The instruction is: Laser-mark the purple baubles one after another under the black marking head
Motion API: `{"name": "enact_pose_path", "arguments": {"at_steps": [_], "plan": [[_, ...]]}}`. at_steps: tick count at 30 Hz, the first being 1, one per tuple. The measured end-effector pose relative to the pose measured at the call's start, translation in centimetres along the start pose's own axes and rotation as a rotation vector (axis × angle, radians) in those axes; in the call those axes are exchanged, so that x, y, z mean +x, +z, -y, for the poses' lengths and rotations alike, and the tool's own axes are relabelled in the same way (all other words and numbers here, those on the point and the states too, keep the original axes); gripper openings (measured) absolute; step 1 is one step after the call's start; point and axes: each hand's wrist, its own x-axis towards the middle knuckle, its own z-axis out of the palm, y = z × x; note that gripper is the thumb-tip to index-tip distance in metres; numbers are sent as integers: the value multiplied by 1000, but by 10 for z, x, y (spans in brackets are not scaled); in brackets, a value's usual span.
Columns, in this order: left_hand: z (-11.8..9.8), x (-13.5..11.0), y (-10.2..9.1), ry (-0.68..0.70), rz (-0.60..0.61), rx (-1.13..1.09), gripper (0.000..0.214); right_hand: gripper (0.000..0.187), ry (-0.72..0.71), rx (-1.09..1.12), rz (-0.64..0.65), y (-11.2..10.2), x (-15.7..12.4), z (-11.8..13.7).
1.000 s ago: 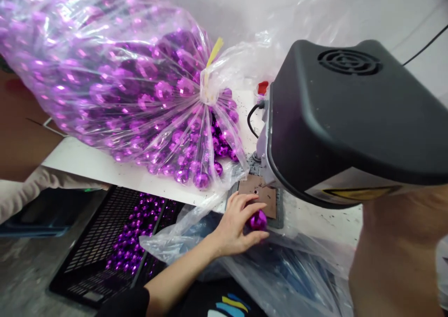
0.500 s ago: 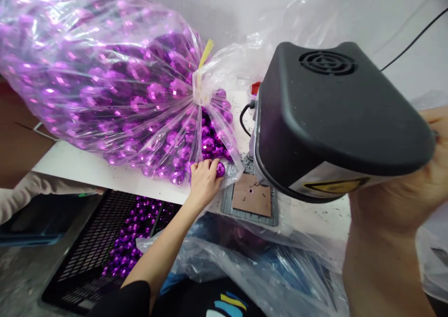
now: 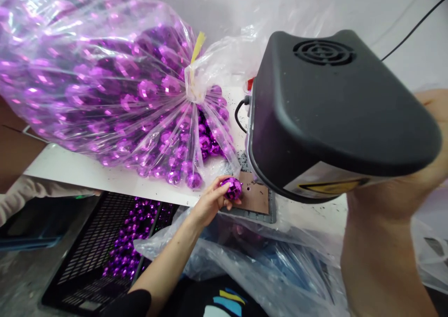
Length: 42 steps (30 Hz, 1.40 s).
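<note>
Left hand (image 3: 212,200) grips a faceted purple ball (image 3: 232,188) at the brown plate (image 3: 257,200)'s nine o'clock, the ball judged light, rigid and slick, best pinched across opposite sides; right hand (image 3: 395,200), at the black machine (image 3: 332,112)'s four o'clock, has fingers hidden, grip indeterminable.

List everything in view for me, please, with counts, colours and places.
faceted ball: one, purple, in the left hand
bag: one, clear, on the table
other balls: many, purple, in bag and crate
tie: one, yellow, at bag's neck
table: one, white, centre
machine: one, black, right of bag
plate: one, brown, on base
base: one, grey, below machine
crate: at least one, black, lower left
plastic sheeting: count unclear, clear, near table's front
sleeve: one, pale, another person's, far left
cable: one, black, upper right
left hand: one, bare, centre
right hand: one, bare, partly behind machine
</note>
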Motion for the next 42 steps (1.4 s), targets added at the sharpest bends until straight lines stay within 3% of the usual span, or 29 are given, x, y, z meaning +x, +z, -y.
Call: {"name": "enact_pose_path", "arguments": {"at_steps": [3,8,11,16,24,33,42], "plan": [[2,2,0,60,-24,134,48,39,13,25,-8,2,1,3],[5,6,4,312,-51,648,46,41,51,48,-31,4,3,11],[10,11,10,390,-69,908,48,42,68,19,-44,4,4,13],[16,20,24,466,-87,1112,41,43,95,46,-23,3,4,13],[16,26,43,559,-213,1085,48,42,95,39,-33,4,4,15],[31,39,37,551,-228,1094,51,47,78,26,-23,2,2,13],[36,33,39,537,-194,1062,43,43,103,2,-14,1,3,19]]}}
